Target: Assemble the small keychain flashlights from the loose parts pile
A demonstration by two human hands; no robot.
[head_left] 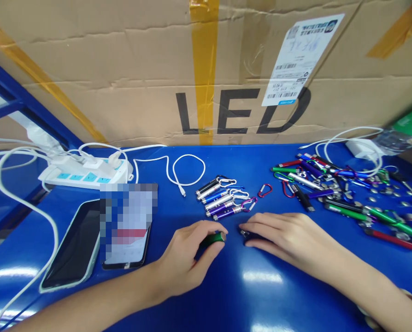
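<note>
My left hand (192,256) is closed around a green metal tube (217,238), its round end facing right between thumb and forefinger. Just across from it, my right hand (285,235) curls over a small dark piece with a shiny metal tip (244,234); most of that piece is hidden under the fingers. Beyond the hands, several mini keychain flashlights (221,199) in black, silver, blue and purple lie in a row, with carabiner clips at their right ends. A loose red carabiner (265,190) rests to the right of the row.
A jumbled pile of coloured flashlights (316,193) and small button cells (404,204) covers the right side. Two phones (73,249) lie at left, near a white power strip (85,173) and cables. A large cardboard box (150,69) closes off the back of the blue table (226,295).
</note>
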